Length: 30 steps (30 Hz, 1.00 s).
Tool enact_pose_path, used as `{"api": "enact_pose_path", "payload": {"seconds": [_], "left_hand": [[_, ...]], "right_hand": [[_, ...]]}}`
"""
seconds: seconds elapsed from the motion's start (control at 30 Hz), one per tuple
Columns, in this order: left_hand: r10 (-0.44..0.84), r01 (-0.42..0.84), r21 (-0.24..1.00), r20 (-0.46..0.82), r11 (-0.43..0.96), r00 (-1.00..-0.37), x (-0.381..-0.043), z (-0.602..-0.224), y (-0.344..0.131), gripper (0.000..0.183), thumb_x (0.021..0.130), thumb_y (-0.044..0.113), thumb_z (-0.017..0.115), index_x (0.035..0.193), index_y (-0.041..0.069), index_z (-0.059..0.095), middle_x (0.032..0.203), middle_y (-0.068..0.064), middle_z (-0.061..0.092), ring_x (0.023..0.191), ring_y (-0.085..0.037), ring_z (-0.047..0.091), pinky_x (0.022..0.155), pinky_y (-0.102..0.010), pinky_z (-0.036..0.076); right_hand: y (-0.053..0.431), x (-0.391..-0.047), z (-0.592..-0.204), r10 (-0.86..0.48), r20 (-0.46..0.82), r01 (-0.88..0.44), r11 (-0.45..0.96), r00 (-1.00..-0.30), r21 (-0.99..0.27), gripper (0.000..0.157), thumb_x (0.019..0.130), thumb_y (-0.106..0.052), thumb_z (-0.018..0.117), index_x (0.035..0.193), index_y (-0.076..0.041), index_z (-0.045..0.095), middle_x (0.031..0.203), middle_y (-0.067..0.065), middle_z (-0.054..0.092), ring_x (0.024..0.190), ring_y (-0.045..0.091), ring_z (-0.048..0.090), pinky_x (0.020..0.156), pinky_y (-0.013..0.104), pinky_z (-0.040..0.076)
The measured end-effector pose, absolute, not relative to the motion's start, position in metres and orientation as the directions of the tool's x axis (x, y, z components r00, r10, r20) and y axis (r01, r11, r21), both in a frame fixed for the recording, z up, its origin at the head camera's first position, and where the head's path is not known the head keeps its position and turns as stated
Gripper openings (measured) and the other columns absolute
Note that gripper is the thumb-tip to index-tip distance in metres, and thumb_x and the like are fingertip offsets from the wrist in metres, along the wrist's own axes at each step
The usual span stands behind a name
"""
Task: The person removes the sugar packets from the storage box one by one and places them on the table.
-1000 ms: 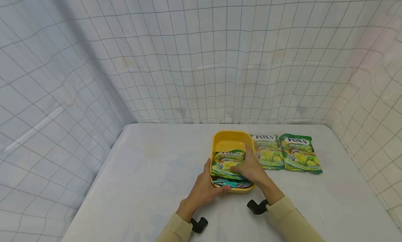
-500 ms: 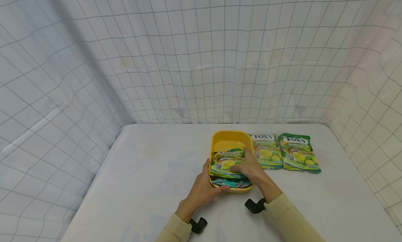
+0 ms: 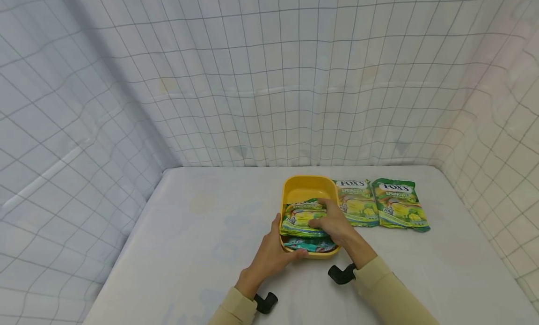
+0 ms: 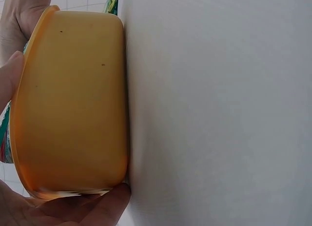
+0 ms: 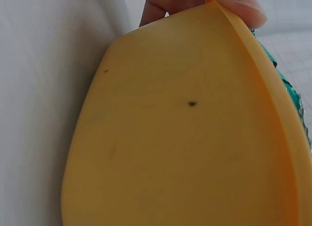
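Note:
A yellow plastic tub (image 3: 304, 185) stands on the white table. My left hand (image 3: 271, 255) grips its near left corner, thumb over the front rim and fingers along the left side; the left wrist view shows these fingers (image 4: 108, 206) against the wall. Inside the tub, a green and yellow Fox's candy bag (image 3: 300, 219) lies face up on a teal candy bag (image 3: 309, 244). My right hand (image 3: 340, 225) reaches over the right rim and holds the green bag's right side, thumb on its face. In the right wrist view the tub wall (image 5: 180, 123) hides these fingers.
Two more green Fox's candy bags lie flat to the right: one candy bag (image 3: 358, 205) beside the tub, partly hidden by it, the other bag (image 3: 400, 205) farther right. White checked cloth (image 3: 269, 105) walls in the table behind and at both sides.
My right hand's index finger has shifted inward over the green bag's upper right edge, and the bag sits slightly differently. My left hand keeps its grip on the tub.

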<state>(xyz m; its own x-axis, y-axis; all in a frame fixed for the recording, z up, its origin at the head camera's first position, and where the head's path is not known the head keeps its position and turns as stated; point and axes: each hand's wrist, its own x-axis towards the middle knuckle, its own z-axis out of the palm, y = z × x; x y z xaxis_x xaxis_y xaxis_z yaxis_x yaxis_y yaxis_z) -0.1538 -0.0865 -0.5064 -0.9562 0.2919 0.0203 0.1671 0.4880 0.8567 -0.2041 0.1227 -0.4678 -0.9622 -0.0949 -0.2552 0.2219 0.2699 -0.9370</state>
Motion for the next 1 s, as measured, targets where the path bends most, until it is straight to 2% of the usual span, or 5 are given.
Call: {"api": "enact_pose_path", "payload": {"seconds": [0.3, 0.53, 0.7, 0.93, 1.0], "left_hand": [[0.281, 0.145, 0.847, -0.006, 0.511, -0.960, -0.1534, -0.5053, -0.0869, 0.127, 0.078, 0.060, 0.082, 0.164, 0.007, 0.005, 0.145, -0.015, 0.052, 0.121, -0.025, 0.058, 0.103, -0.048, 0.046], [0.288, 0.147, 0.855, -0.003, 0.498, -0.958, -0.1532, -0.5038, -0.0861, 0.126, 0.079, 0.058, 0.083, 0.164, 0.007, 0.005, 0.148, -0.016, 0.050, 0.124, -0.026, 0.057, 0.105, -0.049, 0.044], [0.284, 0.136, 0.860, -0.011, 0.493, -0.959, -0.1539, -0.5037, -0.0855, 0.126, 0.079, 0.058, 0.083, 0.164, 0.007, 0.005, 0.149, -0.016, 0.049, 0.125, -0.026, 0.056, 0.105, -0.049, 0.044], [0.287, 0.139, 0.863, -0.008, 0.486, -0.958, -0.1549, -0.5060, -0.0864, 0.126, 0.079, 0.057, 0.083, 0.164, 0.007, 0.005, 0.146, -0.016, 0.051, 0.122, -0.026, 0.059, 0.103, -0.049, 0.046], [0.286, 0.139, 0.862, -0.007, 0.488, -0.958, -0.1547, -0.5064, -0.0866, 0.126, 0.079, 0.057, 0.083, 0.164, 0.006, 0.005, 0.146, -0.015, 0.051, 0.122, -0.026, 0.059, 0.102, -0.049, 0.046]], "right_hand": [[0.1241, -0.2036, -0.4691, -0.113, -0.233, 0.203, 0.233, -0.966, -0.951, 0.080, 0.087, 0.006, 0.074, 0.156, -0.004, 0.036, 0.160, 0.028, 0.022, 0.135, 0.047, 0.037, 0.097, 0.055, 0.046], [0.1247, -0.2000, -0.4668, -0.100, -0.220, 0.193, 0.225, -0.970, -0.955, 0.078, 0.088, 0.009, 0.072, 0.155, -0.008, 0.038, 0.160, 0.028, 0.022, 0.140, 0.049, 0.031, 0.101, 0.059, 0.044], [0.1253, -0.1989, -0.4638, -0.075, -0.210, 0.189, 0.228, -0.975, -0.955, 0.079, 0.087, 0.009, 0.073, 0.155, -0.013, 0.041, 0.160, 0.027, 0.024, 0.139, 0.049, 0.033, 0.101, 0.059, 0.043], [0.1299, -0.1987, -0.4622, -0.097, -0.169, 0.150, 0.178, -0.981, -0.973, 0.082, 0.086, 0.011, 0.071, 0.156, -0.017, 0.041, 0.166, 0.022, 0.016, 0.151, 0.045, 0.009, 0.109, 0.063, 0.035], [0.1320, -0.1992, -0.4620, -0.100, -0.158, 0.139, 0.170, -0.982, -0.976, 0.082, 0.086, 0.011, 0.071, 0.156, -0.019, 0.041, 0.166, 0.020, 0.015, 0.153, 0.042, 0.008, 0.111, 0.062, 0.033]]}}
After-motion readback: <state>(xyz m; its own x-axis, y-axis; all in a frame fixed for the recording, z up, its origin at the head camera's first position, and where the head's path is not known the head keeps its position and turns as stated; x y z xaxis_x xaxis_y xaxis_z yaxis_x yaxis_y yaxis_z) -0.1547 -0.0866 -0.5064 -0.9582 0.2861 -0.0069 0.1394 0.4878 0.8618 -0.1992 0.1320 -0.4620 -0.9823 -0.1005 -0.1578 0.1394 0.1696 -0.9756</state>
